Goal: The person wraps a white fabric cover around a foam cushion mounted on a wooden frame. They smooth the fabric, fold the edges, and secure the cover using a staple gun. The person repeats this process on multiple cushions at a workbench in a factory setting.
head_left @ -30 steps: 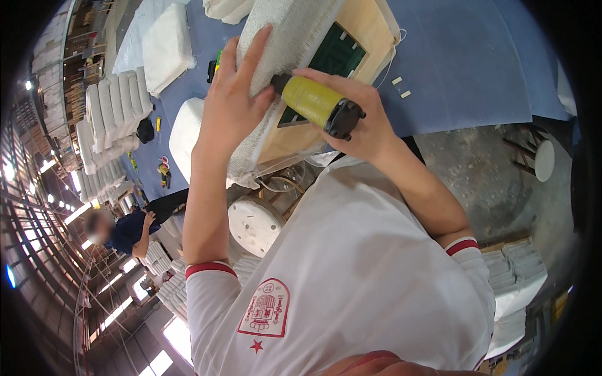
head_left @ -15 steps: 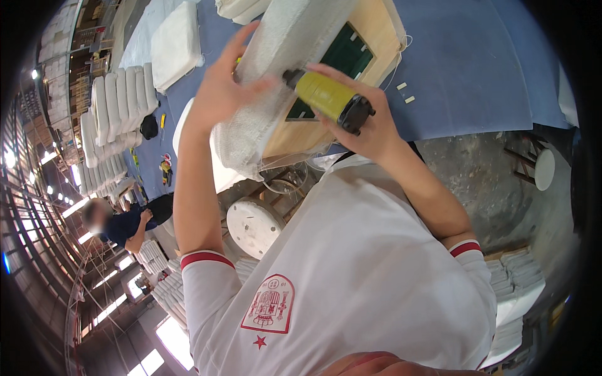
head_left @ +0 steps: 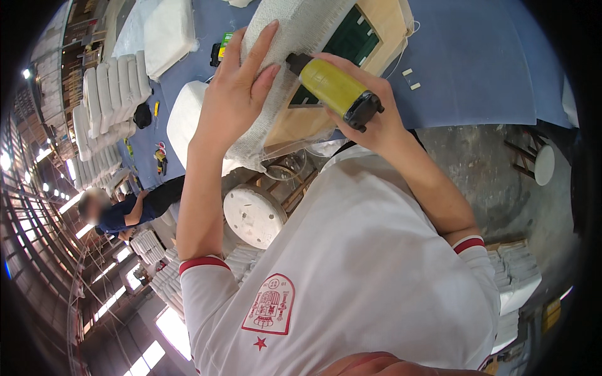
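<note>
My right hand [head_left: 384, 118] is wrapped round a yellow and black tool [head_left: 331, 89] that looks like a staple gun. Its black nose is close to the textured white fabric [head_left: 298, 31] on the side of an upholstered piece. My left hand [head_left: 233, 103] lies on that fabric with the fingers apart, just left of the nose. Beside the fabric is the pale wooden panel [head_left: 293, 126] of the piece, with a dark green opening [head_left: 352, 39] in it. Whether the nose touches the fabric I cannot tell.
The piece rests on a blue-covered table [head_left: 464, 69]. Two small white pieces [head_left: 411, 79] lie to the right. Scissors [head_left: 160, 158] and a yellow cutter [head_left: 156, 109] are at left, near stacked white cushions [head_left: 113, 88]. Round stools [head_left: 252, 215] stand below. Another person [head_left: 135, 210] is at far left.
My left hand has come down onto the fabric and its fingers have spread over it. The tool in my right hand has shifted slightly right. The other person's posture has changed.
</note>
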Available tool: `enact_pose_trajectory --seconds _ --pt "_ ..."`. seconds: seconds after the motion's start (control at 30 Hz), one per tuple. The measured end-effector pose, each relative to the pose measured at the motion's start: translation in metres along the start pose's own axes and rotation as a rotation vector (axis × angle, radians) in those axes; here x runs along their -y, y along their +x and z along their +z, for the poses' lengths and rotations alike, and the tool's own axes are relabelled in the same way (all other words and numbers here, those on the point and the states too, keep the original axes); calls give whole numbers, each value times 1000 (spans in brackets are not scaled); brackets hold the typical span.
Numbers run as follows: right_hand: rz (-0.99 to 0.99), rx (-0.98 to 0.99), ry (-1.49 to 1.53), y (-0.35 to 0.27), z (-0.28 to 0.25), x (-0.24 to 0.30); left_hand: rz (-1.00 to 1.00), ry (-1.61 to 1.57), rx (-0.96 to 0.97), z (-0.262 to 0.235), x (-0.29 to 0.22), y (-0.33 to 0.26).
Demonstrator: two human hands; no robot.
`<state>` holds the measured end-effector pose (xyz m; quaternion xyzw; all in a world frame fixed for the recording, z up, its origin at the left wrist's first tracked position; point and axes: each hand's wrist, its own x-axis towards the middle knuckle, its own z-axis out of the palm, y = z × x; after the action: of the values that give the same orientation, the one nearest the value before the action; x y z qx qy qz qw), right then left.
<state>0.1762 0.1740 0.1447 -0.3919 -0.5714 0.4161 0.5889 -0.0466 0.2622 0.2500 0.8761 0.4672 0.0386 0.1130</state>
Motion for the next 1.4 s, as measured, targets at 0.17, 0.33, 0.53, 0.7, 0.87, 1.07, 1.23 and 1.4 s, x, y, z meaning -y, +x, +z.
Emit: enact_pose_trajectory --seconds 0.17,0.33,0.53,0.7,0.87,1.07,1.23,1.4 --pt "-17 -24 -37 -5 3 4 27 5 18 -4 -3 -1" --pt "-20 -15 -4 -11 4 7 48 5 20 -3 -3 -2" --pt "-13 5 64 -12 7 4 42 -1 40 -4 -4 -4" --pt "37 42 7 -17 12 8 30 -15 42 -3 -6 -7" --pt "-8 21 9 -19 21 8 -10 -33 35 -4 -10 -7" --pt "-10 -37 13 -23 21 9 -198 -568 102 -9 44 -8" --pt "-57 -39 -77 -23 27 1 -353 -205 51 -2 20 -26" --pt "-9 -26 -43 -30 31 5 -27 -58 -130 6 6 -43"
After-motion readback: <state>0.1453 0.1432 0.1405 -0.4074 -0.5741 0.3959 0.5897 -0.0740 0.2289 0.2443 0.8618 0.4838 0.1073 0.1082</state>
